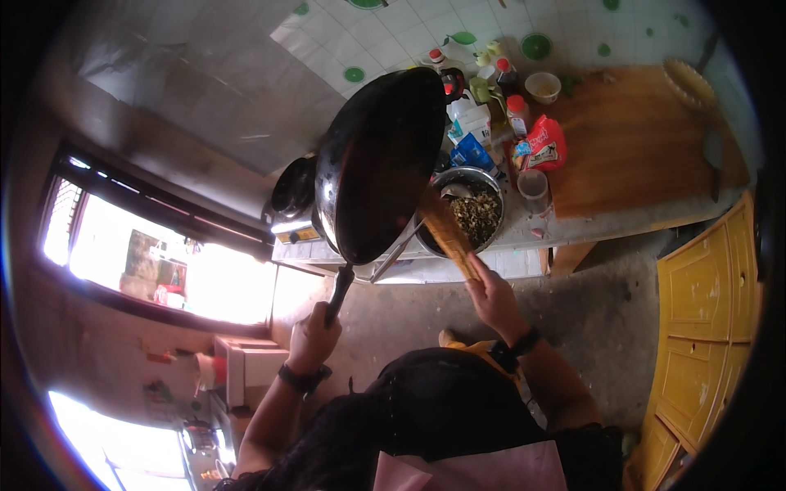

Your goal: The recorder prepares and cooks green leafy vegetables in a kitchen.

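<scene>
My left hand (314, 336) grips the black handle of a large wok (387, 166), which is raised and tilted so its dark inside faces right. In my right hand (493, 299) is what looks like a bamboo wok brush (449, 236), its far end blurred near the wok's rim. Below the brush, a metal pot (502, 205) stands on the counter, partly covered by it. Chopped food (478, 216) fills the pot, and a metal ladle (457, 191) rests in the food.
Behind the pot crowd seasoning bottles (517, 113), a blue packet (471, 152) and a red bag (545, 146). A clear plastic cup (533, 190) stands beside a wooden board (638, 147) bearing a knife (712, 156). Yellow cabinets (700, 307) are at right; a black pan (293, 187) sits left.
</scene>
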### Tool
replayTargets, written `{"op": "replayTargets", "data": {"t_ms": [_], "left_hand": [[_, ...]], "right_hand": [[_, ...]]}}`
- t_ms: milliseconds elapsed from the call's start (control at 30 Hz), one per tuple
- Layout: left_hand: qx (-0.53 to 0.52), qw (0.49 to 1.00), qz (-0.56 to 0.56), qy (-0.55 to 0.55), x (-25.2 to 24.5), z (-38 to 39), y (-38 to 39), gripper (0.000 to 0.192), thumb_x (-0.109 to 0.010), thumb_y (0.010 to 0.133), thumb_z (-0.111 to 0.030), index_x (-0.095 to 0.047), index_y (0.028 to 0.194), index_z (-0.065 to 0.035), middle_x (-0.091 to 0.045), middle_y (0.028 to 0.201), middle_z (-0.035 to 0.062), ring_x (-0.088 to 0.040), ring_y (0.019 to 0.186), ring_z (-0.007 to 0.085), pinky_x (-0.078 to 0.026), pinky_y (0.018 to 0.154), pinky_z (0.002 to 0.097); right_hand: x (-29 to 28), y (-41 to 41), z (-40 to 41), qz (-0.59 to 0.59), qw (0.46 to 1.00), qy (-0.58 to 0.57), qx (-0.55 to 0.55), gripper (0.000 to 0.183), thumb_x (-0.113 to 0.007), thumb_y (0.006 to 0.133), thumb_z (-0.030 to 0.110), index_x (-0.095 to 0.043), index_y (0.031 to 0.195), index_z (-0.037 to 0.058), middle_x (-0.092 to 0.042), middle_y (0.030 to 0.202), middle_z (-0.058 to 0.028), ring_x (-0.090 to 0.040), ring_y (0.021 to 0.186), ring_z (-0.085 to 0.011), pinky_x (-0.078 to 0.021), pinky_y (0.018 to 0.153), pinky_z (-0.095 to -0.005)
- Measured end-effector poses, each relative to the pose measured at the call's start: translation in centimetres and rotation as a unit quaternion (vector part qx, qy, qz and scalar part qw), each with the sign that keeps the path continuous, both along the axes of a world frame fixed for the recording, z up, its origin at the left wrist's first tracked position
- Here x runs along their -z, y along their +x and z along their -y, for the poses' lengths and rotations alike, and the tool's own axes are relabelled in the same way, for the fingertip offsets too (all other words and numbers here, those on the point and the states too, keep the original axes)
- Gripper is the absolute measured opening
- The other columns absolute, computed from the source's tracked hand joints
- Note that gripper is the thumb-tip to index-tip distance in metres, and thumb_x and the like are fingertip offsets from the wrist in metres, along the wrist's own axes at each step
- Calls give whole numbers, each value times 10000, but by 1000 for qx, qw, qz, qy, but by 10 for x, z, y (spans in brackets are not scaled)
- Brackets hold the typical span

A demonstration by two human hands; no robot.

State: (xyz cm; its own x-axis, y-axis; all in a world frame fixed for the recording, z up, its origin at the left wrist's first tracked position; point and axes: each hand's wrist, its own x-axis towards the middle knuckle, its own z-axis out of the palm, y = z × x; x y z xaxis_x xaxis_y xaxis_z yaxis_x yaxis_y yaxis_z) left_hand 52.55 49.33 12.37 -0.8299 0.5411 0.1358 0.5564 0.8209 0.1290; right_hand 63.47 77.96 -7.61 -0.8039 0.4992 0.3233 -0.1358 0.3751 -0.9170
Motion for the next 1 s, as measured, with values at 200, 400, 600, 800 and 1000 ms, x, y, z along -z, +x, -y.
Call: {"op": "replayTargets", "data": {"t_ms": [200,400,600,800,1000], "left_hand": [[-21,1000,-6,-17,3,15,12,127,-630,872,-136,-540,946,-87,-637,664,192,-642,625,423,-499,540,506],[-15,1000,23,-11,2,16,22,126,-625,873,-146,-540,949,-93,-641,675,199,-640,637,434,-497,556,523],[-33,999,9,-27,-1,33,26,119,-615,877,-142,-533,944,-89,-652,709,205,-642,655,444,-498,569,533],[-29,999,21,-26,-1,32,27,125,-614,878,-146,-532,949,-84,-659,736,208,-647,673,447,-504,583,535],[-50,998,17,-35,-5,33,30,123,-607,878,-153,-536,957,-90,-663,751,204,-646,668,445,-510,589,536]], "right_hand": [[-37,47,0,13,995,-92,-40,467,-582,974,161,-498,1407,8,-678,1078,-259,-701,929,-336,-574,780,-394],[-37,3,34,-26,983,-96,-157,520,-584,981,161,-426,1453,12,-638,1183,-274,-661,1022,-381,-532,887,-434],[-13,29,10,-56,995,65,46,510,-568,991,158,-419,1459,21,-654,986,-217,-676,801,-306,-561,671,-395],[-73,-15,32,-151,987,-31,-52,538,-568,990,108,-377,1485,13,-621,1150,-251,-655,1025,-339,-543,825,-407],[-7,-21,36,43,996,-74,9,496,-512,1015,174,-395,1447,-41,-595,1256,-299,-638,1100,-404,-525,904,-437]]}}
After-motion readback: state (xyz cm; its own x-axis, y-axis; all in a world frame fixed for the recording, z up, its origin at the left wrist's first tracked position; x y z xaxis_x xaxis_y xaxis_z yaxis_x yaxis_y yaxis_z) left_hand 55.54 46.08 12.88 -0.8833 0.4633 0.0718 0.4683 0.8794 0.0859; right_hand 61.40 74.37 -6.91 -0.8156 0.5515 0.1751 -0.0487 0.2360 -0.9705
